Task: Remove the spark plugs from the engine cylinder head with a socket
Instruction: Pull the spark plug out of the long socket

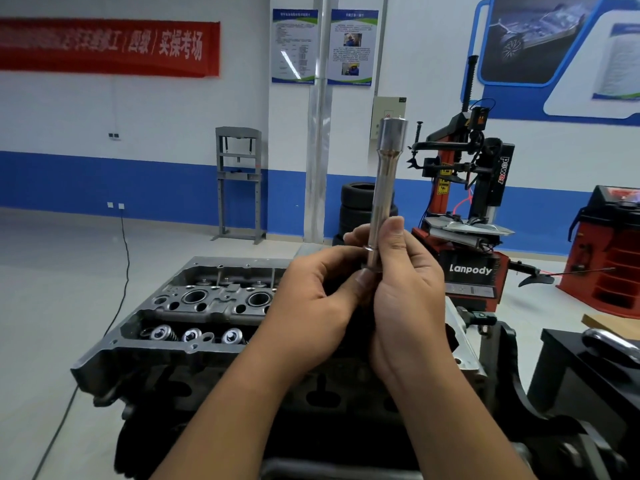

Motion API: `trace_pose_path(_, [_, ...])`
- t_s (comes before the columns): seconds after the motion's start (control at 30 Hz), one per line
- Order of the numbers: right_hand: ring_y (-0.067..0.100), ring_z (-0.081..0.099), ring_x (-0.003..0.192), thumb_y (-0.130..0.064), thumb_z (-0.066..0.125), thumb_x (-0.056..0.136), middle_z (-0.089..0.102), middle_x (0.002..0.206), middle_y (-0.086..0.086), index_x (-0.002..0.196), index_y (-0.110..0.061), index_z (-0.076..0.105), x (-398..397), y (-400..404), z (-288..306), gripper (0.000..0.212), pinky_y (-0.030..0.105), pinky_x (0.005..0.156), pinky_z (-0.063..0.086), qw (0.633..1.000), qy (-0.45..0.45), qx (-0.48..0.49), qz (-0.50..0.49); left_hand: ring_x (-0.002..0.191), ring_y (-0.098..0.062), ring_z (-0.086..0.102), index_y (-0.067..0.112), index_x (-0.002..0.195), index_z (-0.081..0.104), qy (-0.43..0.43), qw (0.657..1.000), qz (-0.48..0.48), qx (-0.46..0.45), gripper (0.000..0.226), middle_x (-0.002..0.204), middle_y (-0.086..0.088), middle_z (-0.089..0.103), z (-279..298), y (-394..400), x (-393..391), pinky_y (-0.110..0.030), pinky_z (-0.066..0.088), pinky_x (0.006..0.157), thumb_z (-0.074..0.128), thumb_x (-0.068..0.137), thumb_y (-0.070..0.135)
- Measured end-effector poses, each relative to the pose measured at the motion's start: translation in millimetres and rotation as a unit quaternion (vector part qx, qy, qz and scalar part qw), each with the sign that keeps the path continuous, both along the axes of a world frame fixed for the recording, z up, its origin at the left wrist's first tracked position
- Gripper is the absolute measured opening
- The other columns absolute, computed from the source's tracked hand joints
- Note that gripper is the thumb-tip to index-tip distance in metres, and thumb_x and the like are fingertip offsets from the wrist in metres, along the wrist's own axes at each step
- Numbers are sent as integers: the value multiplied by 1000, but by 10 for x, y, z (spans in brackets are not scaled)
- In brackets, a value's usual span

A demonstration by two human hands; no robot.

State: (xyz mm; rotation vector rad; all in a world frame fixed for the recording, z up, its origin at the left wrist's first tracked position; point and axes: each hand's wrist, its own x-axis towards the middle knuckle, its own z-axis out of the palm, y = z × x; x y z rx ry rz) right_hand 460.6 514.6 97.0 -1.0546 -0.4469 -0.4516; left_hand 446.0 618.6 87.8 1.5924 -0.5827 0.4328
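A long chrome socket (pixel 385 174) stands upright in front of me, its wide end at the top with a small tip showing in the opening. My right hand (pixel 407 292) grips its lower shaft. My left hand (pixel 311 299) pinches the bottom end of the socket beside the right hand. Below and behind both hands lies the grey engine cylinder head (pixel 180 313), with round plug wells and valve springs visible on its left half; its right half is hidden by my hands.
A red and black tyre changer (pixel 467 209) stands behind the engine, stacked tyres (pixel 356 206) beside it. A grey shop press (pixel 239 181) is by the wall. A black bench with a metal handle (pixel 609 344) sits at right. A cable (pixel 121 271) runs over the floor.
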Motion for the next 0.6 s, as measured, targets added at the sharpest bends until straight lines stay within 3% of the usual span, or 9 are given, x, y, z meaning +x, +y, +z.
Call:
trace_pose_path(0.1, [25, 75, 88, -59, 78, 70, 76, 90, 6, 83, -28, 74, -13, 0, 2, 33, 46, 80, 64, 1000, -4, 9, 15, 98, -8, 77, 27, 108, 74, 17, 999, 41, -18, 21, 101, 8, 80, -22, -11, 21, -34, 65, 85, 78, 91, 15])
trace_pose_path(0.17, [29, 76, 91, -58, 79, 69, 76, 93, 7, 83, -28, 73, -15, 2, -4, 34, 52, 84, 63, 1000, -11, 0, 8, 94, -8, 77, 27, 105, 74, 10, 998, 61, -14, 22, 97, 9, 80, -24, -16, 21, -33, 66, 81, 81, 89, 14])
trace_pose_path(0.3, [20, 73, 88, -63, 66, 81, 75, 89, 3, 82, -22, 77, -3, -1, -8, 43, 41, 82, 62, 1000, -5, -7, -10, 106, -10, 75, 29, 114, 74, 1, 1000, -18, 12, 24, 107, 8, 80, -2, -15, -7, -28, 62, 91, 66, 102, 10])
trace_pose_path(0.37, [17, 73, 84, -62, 65, 83, 75, 86, 2, 82, -22, 79, -1, -1, -3, 42, 32, 77, 61, 1000, 1, 3, -6, 106, -9, 76, 29, 113, 75, 3, 1000, -12, 3, 24, 107, 8, 81, -1, -9, -4, -26, 61, 90, 66, 102, 9])
trace_pose_path(0.53, [23, 74, 90, -62, 76, 69, 76, 94, 2, 83, -30, 74, -3, 25, -2, 35, 51, 85, 63, 1000, -9, -7, -3, 93, -3, 76, 30, 103, 75, -12, 997, 82, -2, 27, 98, 13, 79, -15, -37, 3, -22, 63, 80, 81, 89, 8])
trace_pose_path(0.6, [25, 75, 91, -64, 70, 75, 76, 91, 3, 83, -26, 76, 7, 29, -11, 39, 49, 84, 63, 1000, -8, -13, -7, 99, -4, 75, 36, 105, 74, -16, 999, 44, 2, 31, 101, 13, 79, -1, -28, -7, -19, 60, 81, 75, 94, 7])
